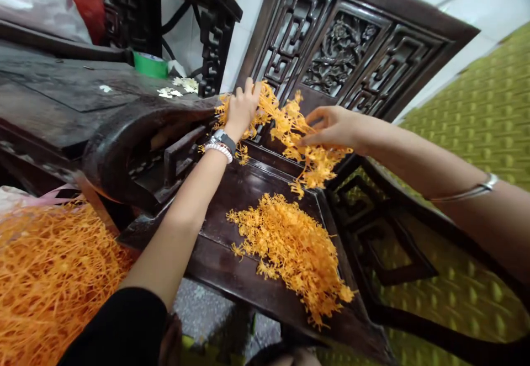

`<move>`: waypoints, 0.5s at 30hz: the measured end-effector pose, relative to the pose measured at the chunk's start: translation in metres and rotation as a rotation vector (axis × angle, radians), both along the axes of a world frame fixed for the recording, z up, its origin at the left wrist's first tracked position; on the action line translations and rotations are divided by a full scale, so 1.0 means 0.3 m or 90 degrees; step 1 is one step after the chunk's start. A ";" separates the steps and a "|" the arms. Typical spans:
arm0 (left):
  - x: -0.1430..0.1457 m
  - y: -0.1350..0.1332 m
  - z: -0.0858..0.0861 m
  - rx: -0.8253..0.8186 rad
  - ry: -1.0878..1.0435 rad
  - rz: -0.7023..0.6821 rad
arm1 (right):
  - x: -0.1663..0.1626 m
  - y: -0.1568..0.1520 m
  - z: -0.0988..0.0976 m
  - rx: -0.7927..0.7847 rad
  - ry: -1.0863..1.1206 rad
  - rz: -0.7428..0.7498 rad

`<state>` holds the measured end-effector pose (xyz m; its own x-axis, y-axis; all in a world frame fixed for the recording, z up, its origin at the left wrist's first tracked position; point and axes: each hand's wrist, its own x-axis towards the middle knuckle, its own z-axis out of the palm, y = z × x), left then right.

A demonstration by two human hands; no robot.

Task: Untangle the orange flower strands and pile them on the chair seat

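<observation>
— Filling the frame's middle is my dark carved wooden chair [248,277], a loose orange heap [292,247] on its seat.

— And lower left?

— A bigger orange tangle [45,277].

— Your hands?

— Both at the upper centre, in one orange cluster [300,145] against the chair back. My left hand [242,106] curls closed over its top; my right hand [331,127] pinches strands, fingers half open.
</observation>
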<state>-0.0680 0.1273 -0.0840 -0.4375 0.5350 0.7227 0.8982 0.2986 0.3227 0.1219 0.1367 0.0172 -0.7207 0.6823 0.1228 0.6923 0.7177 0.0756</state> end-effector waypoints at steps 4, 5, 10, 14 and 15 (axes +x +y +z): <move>0.027 0.039 -0.042 -0.024 0.063 -0.051 | 0.055 0.077 0.067 0.243 -0.136 -0.061; 0.033 0.046 -0.057 -0.020 0.069 -0.059 | 0.060 0.097 0.081 0.303 -0.145 -0.074; 0.021 0.088 -0.117 0.015 -0.005 -0.059 | 0.028 0.184 0.039 0.368 -0.151 0.080; -0.024 0.126 -0.131 0.071 -0.204 -0.012 | -0.052 0.197 -0.098 0.032 -0.066 0.270; -0.037 0.132 -0.134 0.079 -0.239 0.003 | -0.078 0.194 -0.134 -0.071 -0.029 0.293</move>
